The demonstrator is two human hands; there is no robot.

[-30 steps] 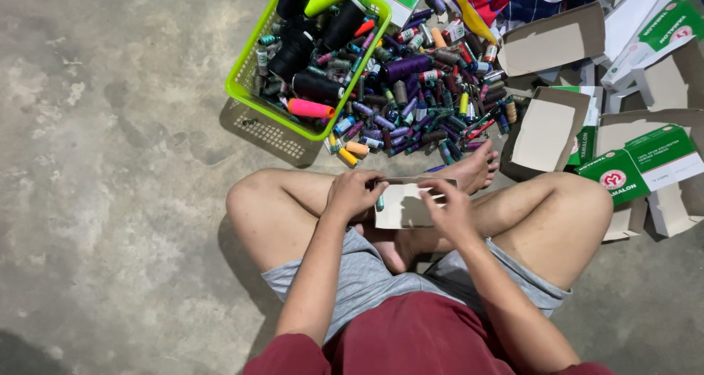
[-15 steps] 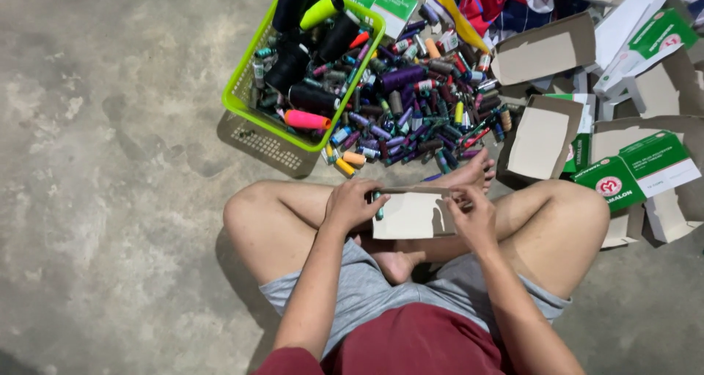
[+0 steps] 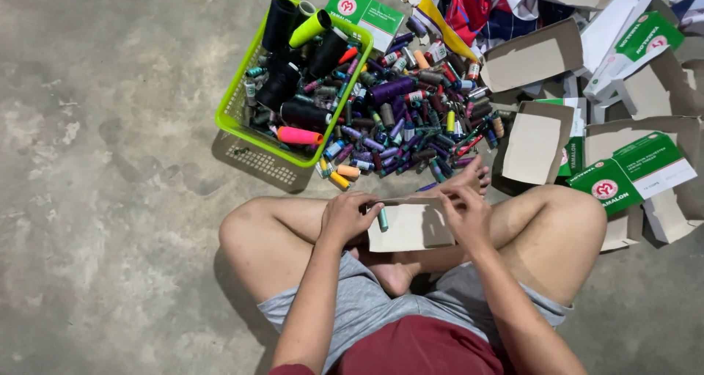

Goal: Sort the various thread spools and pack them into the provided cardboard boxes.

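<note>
I sit cross-legged on a concrete floor. Both hands hold a small open cardboard box (image 3: 411, 227) over my crossed legs. My left hand (image 3: 346, 217) grips its left end, with a small teal thread spool (image 3: 383, 219) at the fingertips against the box. My right hand (image 3: 462, 210) holds the box's right end, fingers curled over its top edge. Just beyond my toes lies a heap of small thread spools (image 3: 411, 126) in many colours.
A lime green plastic basket (image 3: 242, 122) with large thread cones stands at upper left. Several open cardboard boxes (image 3: 534, 142) and green and white box lids (image 3: 631, 171) lie to the right. Striped cloth (image 3: 484, 8) lies at the top. Bare concrete spreads left.
The box has stayed over my legs while my hands shifted along it. A teal spool now shows at my left fingertips. The camera view has tilted slightly.
</note>
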